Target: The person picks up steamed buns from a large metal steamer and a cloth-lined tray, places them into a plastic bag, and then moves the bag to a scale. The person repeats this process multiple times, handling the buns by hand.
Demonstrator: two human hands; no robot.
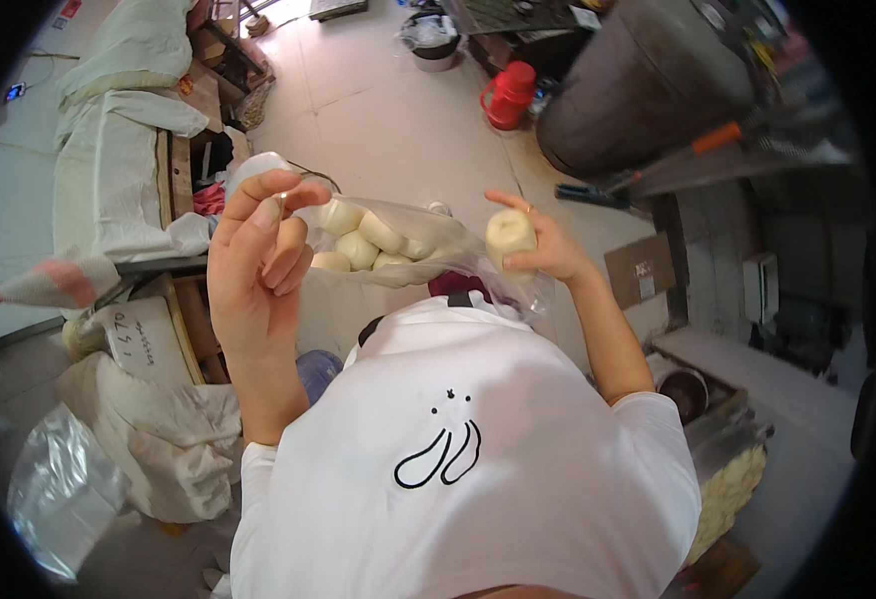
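A pale steamed bun (511, 233) is held between the thumb and fingers of my right hand (554, 243). In front of me is a clear plastic bag (430, 217) with several smooth white buns (357, 249) in it. The bag's loose end (539, 299) trails below my right hand. At the bag's left end my left hand (262, 247) is raised, palm towards me, with thumb and fingers pinched together on the plastic. The exact grip point is partly hidden by the fingers.
A cloth-covered table (134, 176) runs along the left, with a foam box (146, 341) below. Ahead on the tiled floor stand a red thermos jug (511, 93) and a large dark metal drum (633, 82). Flat cardboard (640, 269) lies at the right.
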